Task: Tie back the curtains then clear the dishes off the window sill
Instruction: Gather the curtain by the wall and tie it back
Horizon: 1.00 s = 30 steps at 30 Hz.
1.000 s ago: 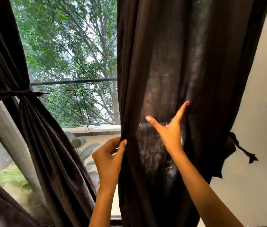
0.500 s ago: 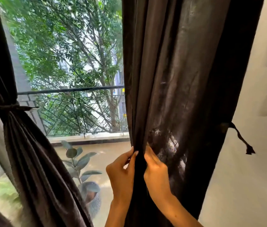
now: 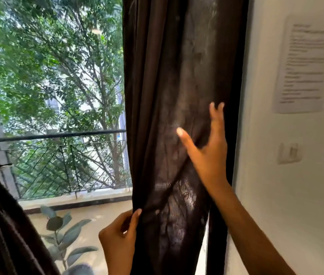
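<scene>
While left hand (image 3: 118, 240) pinches curtain (image 3: 167, 96) edge, right hand (image 3: 209, 153), blurred, seems spread, grasping nothing.

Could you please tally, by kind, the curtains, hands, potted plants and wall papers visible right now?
Curtains: 2, right curtain and tied left curtain
Hands: 2, left hand and right hand
Potted plant: 1
Wall paper: 1
Total: 6
</scene>
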{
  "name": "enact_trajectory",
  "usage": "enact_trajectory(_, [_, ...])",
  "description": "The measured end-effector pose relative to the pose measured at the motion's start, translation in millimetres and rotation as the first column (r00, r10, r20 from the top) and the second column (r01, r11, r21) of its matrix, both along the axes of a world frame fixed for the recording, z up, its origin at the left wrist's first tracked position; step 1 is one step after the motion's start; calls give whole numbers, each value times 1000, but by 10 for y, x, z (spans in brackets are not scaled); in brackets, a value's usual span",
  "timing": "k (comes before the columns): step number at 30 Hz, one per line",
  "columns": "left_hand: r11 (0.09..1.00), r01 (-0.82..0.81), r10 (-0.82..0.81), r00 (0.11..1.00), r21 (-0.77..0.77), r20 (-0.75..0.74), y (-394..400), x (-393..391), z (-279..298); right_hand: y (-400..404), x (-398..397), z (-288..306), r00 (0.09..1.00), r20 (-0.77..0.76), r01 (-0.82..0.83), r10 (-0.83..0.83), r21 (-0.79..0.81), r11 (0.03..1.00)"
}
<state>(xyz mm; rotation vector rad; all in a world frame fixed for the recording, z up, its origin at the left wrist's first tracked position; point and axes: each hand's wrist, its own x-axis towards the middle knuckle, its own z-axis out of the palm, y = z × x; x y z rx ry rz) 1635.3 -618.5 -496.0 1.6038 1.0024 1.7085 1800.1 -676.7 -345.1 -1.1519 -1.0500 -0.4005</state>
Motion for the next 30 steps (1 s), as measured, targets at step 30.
enact_trajectory(30, [982, 167, -161, 984, 84, -73, -382, 173, -7, -215, -438, -1617, 889, 395, 167, 231, -751, 639])
